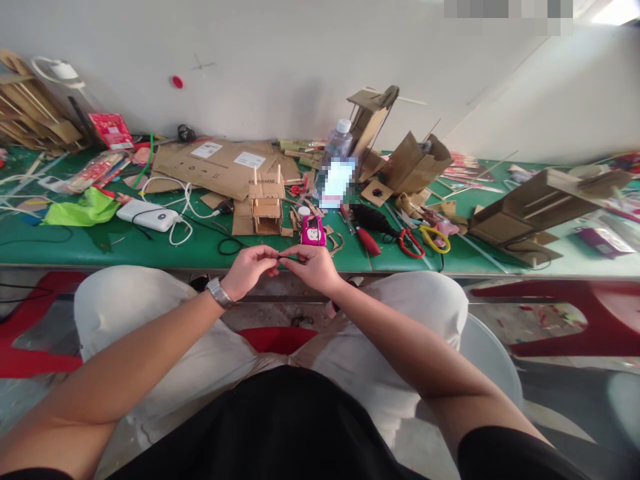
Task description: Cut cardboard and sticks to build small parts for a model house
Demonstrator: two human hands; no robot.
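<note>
My left hand (pixel 249 270), with a metal watch (pixel 220 293) at its wrist, meets my right hand (pixel 316 267) just in front of the table's edge. Both hands are closed in a fingertip pinch on a thin dark strip (pixel 293 259); its exact kind is too small to make out. Just beyond the fingers stand a small cardboard frame with upright sticks (pixel 267 207) and a pink box with a white socket-like front (pixel 313 232). A black cord (pixel 230 245) lies looped on the table left of them.
On the green table (pixel 210 257) lie a red-handled tool (pixel 367 240), red-handled scissors (pixel 411 244), yellow-handled scissors (pixel 435 240) and a white power bank (pixel 147 215). Behind are flat cardboard (pixel 215 170), a bottle (pixel 339 143), a blurred lit screen (pixel 336 183) and cardboard structures (pixel 540 207).
</note>
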